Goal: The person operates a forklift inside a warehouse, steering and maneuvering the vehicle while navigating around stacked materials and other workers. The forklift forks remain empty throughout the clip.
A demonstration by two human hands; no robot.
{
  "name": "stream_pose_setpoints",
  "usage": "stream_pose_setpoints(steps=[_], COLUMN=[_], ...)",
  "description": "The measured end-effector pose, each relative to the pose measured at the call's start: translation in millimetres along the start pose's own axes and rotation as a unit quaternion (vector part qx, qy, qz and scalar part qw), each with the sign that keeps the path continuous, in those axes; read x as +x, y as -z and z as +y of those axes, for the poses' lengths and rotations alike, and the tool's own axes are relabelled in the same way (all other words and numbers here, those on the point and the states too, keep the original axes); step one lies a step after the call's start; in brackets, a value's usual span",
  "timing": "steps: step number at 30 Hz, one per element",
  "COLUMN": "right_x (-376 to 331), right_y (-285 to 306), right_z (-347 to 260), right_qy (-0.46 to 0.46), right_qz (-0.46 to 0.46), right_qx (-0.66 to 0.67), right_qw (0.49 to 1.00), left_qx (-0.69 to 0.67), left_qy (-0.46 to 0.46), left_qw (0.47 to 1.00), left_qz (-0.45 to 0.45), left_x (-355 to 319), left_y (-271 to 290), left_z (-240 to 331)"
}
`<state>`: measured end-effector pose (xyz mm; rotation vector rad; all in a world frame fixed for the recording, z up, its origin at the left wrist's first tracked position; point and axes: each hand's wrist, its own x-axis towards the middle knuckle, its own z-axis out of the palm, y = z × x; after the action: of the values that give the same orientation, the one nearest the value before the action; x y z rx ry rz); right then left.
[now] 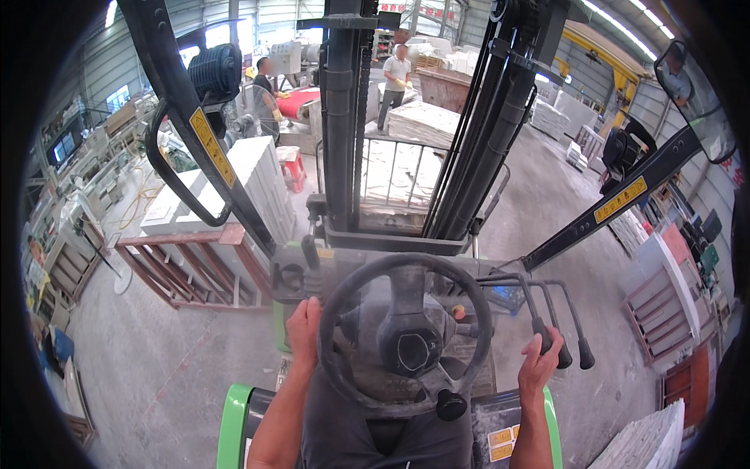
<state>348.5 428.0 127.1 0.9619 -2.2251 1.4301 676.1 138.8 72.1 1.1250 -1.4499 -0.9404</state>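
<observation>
I sit at the controls of a forklift. My left hand [303,332] is closed at the left side of the black steering wheel [329,313], its fingertips partly hidden by the rim. A short upright lever [310,254] stands just ahead of that hand. On the right, my right hand [539,361] is wrapped around the black grip of the nearest control lever [539,324]. Two similar bent levers [584,352] stand beside it. A round spinner knob [451,405] sits at the wheel's lower right.
Beyond the dark mast [340,117], white stone slabs [398,168] lie behind the load guard. More slabs [242,176] stand on a reddish frame [191,266] at left. Two people [394,74] stand ahead, one beside a red-covered machine [297,103]. Racks [664,305] stand on the right.
</observation>
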Motion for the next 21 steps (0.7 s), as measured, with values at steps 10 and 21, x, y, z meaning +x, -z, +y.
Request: stream_pose_setpoints(steps=[10, 21], right_x=[32.5, 38.2], right_y=[-3.2, -5.7], right_z=[-12.9, -28.7], right_qy=[-0.001, 0.007], right_qz=[0.005, 0.005], right_qx=[0.010, 0.004], right_qw=[1.000, 1.000], left_qx=[-0.004, -0.078], left_qy=[0.031, 0.030], left_qw=[0.998, 0.996], left_qz=[0.046, 0.038], left_x=[-20.3, -21.3], left_y=[2.9, 5.2], left_z=[-5.5, 2.8])
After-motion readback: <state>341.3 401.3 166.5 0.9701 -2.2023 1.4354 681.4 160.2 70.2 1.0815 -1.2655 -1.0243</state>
